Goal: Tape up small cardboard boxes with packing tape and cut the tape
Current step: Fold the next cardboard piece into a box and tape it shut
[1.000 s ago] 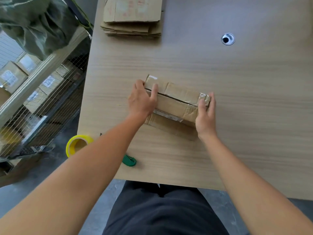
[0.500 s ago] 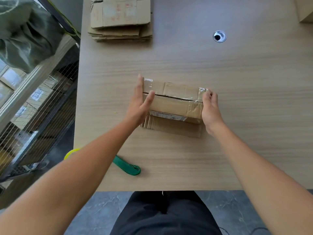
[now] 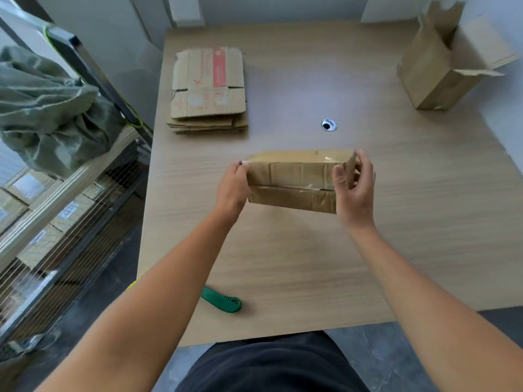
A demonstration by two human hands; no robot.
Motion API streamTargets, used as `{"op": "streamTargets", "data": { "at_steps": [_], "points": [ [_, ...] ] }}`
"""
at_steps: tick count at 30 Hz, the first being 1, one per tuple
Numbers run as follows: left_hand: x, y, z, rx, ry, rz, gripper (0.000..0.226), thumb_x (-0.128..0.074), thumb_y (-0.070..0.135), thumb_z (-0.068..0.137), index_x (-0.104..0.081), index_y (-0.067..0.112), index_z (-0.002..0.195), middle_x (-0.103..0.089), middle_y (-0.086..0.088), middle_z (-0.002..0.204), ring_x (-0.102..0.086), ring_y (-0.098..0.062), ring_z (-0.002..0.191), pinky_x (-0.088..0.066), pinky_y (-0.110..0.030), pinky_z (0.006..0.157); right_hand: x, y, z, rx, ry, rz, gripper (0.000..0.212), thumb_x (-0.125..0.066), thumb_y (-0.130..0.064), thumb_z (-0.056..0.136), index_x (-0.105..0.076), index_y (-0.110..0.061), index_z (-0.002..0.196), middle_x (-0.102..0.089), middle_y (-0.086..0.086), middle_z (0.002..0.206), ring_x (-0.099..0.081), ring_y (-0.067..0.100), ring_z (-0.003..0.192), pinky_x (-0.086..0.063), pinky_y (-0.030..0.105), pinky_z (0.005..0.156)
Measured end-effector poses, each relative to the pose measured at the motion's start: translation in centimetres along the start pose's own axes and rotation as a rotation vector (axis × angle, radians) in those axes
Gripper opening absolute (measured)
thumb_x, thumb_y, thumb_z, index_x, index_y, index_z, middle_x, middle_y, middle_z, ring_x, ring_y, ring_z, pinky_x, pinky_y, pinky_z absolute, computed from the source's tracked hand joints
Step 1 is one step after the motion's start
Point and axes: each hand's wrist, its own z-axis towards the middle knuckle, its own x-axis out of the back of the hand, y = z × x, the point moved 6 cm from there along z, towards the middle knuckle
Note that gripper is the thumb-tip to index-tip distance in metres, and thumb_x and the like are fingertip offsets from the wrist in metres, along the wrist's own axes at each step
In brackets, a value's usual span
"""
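A small brown cardboard box [image 3: 297, 179] with clear tape over its seam is held above the wooden table [image 3: 297, 264], its taped face turned toward me. My left hand [image 3: 233, 188] grips its left end. My right hand [image 3: 353, 185] grips its right end, thumb on the front and fingers curled behind. A green box cutter [image 3: 222, 301] lies near the table's front left edge. A sliver of the yellow tape roll [image 3: 132, 284] shows beside my left forearm, which hides most of it.
A stack of flattened cartons [image 3: 208, 89] lies at the back left of the table. An open, upright cardboard box [image 3: 441, 63] stands at the back right. A cable grommet [image 3: 328, 125] sits mid-table. A wire shelf rack [image 3: 56, 207] with a green sack stands to the left.
Both hands have lifted the box off the table and tipped it so its taped face is toward me. My head has tilted up, bringing the far end of the table into sight.
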Motion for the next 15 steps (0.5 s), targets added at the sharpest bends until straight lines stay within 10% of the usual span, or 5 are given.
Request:
{"op": "streamTargets", "data": {
  "at_steps": [4, 7, 11, 15],
  "points": [
    [-2.7, -0.1, -3.0, 0.495, -0.280, -0.405, 0.104, -0.057, 0.086, 0.066, -0.039, 0.026, 0.149, -0.038, 0.008, 0.133, -0.044, -0.034, 0.128, -0.053, -0.061, 0.091, -0.3, -4.1, -2.8, 0.645, -0.073, -0.323, 0.097, -0.069, -0.062, 0.083, -0.032, -0.005, 0.152, -0.046, 0.011, 0.139, -0.040, 0.021, 0.127, -0.030, 0.035, 0.111],
    [-5.3, -0.8, -4.4, 0.575, -0.397, -0.505, 0.093, -0.070, 0.079, 0.068, -0.052, 0.020, 0.138, -0.058, -0.006, 0.134, -0.062, -0.031, 0.115, -0.061, -0.049, 0.075, -1.9, -3.0, -6.4, 0.890, -0.204, -0.464, 0.098, -0.076, -0.060, 0.081, -0.033, -0.006, 0.149, -0.045, 0.013, 0.142, -0.044, 0.033, 0.129, -0.032, 0.041, 0.112],
    [-7.3, -4.2, -5.0, 0.612, -0.320, -0.413, 0.088, -0.079, 0.069, 0.065, -0.058, 0.019, 0.133, -0.069, -0.007, 0.123, -0.065, -0.026, 0.111, -0.054, -0.041, 0.090, -3.1, 0.7, -10.4, 0.936, -0.428, -0.459, 0.072, -0.071, -0.041, 0.092, -0.037, -0.010, 0.146, -0.054, 0.010, 0.131, -0.050, 0.034, 0.126, -0.040, 0.049, 0.111],
    [-5.4, -6.2, -5.0, 0.384, -0.147, 0.009, 0.134, -0.074, 0.085, 0.051, -0.027, 0.015, 0.156, -0.028, -0.008, 0.160, -0.036, -0.032, 0.143, -0.032, -0.051, 0.117, -3.2, 3.6, -13.0, 0.720, -0.676, -0.442, 0.061, -0.065, -0.024, 0.092, -0.035, -0.012, 0.144, -0.060, 0.012, 0.135, -0.050, 0.027, 0.136, -0.021, 0.058, 0.121]
  ]
}}
